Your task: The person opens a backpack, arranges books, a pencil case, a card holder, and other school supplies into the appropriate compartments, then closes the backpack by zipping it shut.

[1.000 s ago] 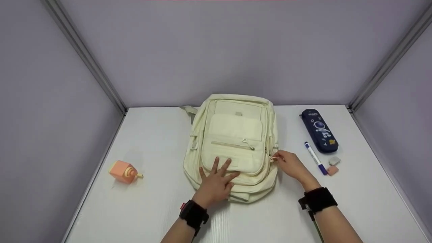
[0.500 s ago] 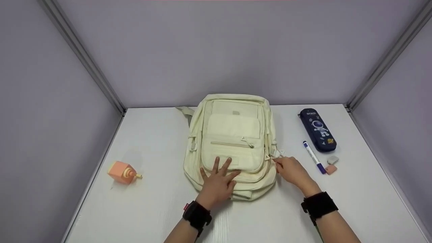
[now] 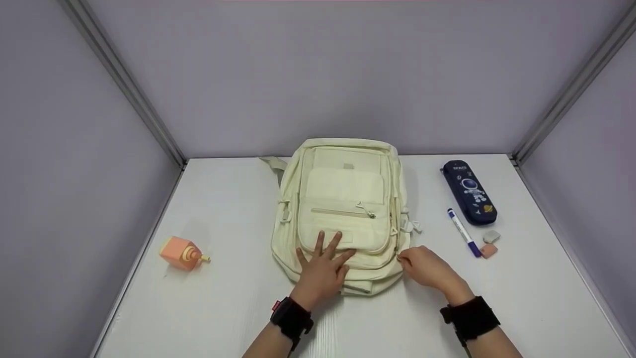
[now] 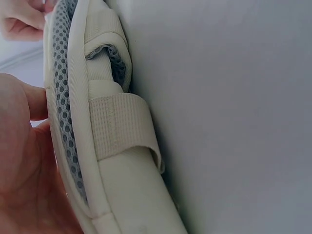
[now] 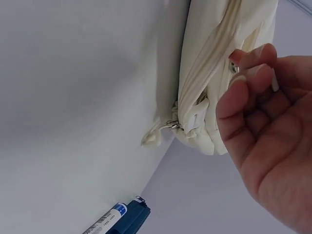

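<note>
A cream backpack (image 3: 348, 186) lies face up on the white table. My left hand (image 3: 320, 276) rests on its lower front with the fingers spread. Low on the bag's right side, my right hand (image 3: 427, 268) pinches a zipper pull at the edge of a compartment. The right wrist view shows the metal zipper slider (image 5: 234, 67) beside the bent fingertips, which mostly hide the pull. Other white pulls (image 3: 411, 226) dangle from the side above that hand. In the left wrist view, grey mesh padding (image 4: 66, 97) and a webbing loop (image 4: 124, 124) run along the bag's edge.
To the right lie a dark blue astronaut pencil case (image 3: 469, 191), a marker (image 3: 464, 232), a grey eraser (image 3: 492, 236) and a pink eraser (image 3: 489, 250). An orange bottle (image 3: 182, 253) lies at the left. Pale panels (image 3: 318, 74) enclose the table.
My right hand has moved down along the backpack's right side, toward the near end, with the zipper slider. The left hand stays pressed on the bag's front.
</note>
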Motion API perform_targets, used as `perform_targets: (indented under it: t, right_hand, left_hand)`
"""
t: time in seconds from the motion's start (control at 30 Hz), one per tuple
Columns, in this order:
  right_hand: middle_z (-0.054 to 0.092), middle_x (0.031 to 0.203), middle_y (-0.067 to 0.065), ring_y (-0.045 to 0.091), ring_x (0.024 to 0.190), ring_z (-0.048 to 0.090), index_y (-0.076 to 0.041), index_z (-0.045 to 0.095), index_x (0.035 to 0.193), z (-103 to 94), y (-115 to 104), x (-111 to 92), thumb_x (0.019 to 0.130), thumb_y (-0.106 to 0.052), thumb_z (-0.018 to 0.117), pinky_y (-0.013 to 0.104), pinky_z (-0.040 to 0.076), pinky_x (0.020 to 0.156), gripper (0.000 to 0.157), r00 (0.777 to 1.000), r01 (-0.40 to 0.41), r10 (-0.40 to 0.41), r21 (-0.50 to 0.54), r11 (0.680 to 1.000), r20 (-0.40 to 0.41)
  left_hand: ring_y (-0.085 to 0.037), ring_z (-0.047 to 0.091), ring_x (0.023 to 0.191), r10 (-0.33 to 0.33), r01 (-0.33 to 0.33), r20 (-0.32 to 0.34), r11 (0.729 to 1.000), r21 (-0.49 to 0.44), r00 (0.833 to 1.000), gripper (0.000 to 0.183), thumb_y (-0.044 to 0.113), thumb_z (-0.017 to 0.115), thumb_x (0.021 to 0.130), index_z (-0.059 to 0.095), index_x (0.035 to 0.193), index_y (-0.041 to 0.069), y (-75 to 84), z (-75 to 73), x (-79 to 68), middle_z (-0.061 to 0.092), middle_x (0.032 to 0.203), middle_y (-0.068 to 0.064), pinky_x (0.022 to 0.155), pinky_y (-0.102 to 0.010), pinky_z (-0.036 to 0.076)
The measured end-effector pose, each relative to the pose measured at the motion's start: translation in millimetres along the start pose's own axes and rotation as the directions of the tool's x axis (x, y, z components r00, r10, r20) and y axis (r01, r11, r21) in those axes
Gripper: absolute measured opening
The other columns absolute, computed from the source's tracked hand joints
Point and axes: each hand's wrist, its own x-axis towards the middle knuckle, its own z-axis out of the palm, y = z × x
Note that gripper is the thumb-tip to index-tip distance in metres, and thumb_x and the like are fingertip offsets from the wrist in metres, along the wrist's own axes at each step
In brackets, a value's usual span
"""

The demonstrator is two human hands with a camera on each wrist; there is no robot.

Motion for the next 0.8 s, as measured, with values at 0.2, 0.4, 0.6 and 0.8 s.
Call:
perform_targets:
  t: [0.2,0.4,0.6,0.8]
  right_hand:
    - [0.049,0.063,-0.009,0.006,0.054,0.042,-0.01,0.063,0.072,-1.2,-9.3,-2.8,0.095,-0.005,0.059,0.028,0.039,0.054,0.024,1.0,0.031,-0.031,0.038,0.999,0.001]
    - [0.045,0.06,-0.007,0.008,0.053,0.042,-0.013,0.057,0.07,-6.2,-12.3,3.6,0.096,-0.007,0.057,0.029,0.037,0.052,0.027,0.999,-0.046,0.046,0.049,0.998,-0.011]
    - [0.046,0.06,-0.004,0.013,0.054,0.044,-0.014,0.054,0.069,-9.0,-2.9,14.0,0.096,-0.01,0.057,0.033,0.037,0.052,0.028,0.986,-0.16,0.159,-0.002,0.987,-0.056]
    - [0.049,0.06,-0.002,0.015,0.053,0.045,-0.014,0.055,0.066,-8.7,2.4,19.0,0.094,-0.009,0.058,0.034,0.037,0.05,0.029,0.972,-0.219,0.215,-0.039,0.975,-0.099]
  left_hand:
    - [-0.034,0.003,0.148,-0.009,0.009,0.012,1.0,-0.023,1.0,0.041,0.041,0.039,0.105,0.044,0.146,0.043,0.1,-1.1,1.1,0.016,0.163,0.003,0.096,-0.081,0.011]
    - [-0.035,0.004,0.148,-0.012,0.013,0.017,0.999,-0.04,1.0,0.041,0.041,0.038,0.105,0.044,0.146,0.043,4.6,0.9,7.0,0.016,0.163,0.002,0.095,-0.082,0.011]
    - [-0.037,0.002,0.147,-0.026,0.028,0.046,0.999,-0.033,0.999,0.041,0.043,0.038,0.105,0.044,0.146,0.041,10.4,-3.0,21.2,0.014,0.163,0.002,0.093,-0.083,0.013]
    - [-0.037,0.003,0.147,-0.039,0.041,0.05,0.998,-0.044,0.998,0.041,0.043,0.041,0.105,0.046,0.145,0.041,10.8,-0.9,31.3,0.016,0.163,0.0,0.093,-0.083,0.013]
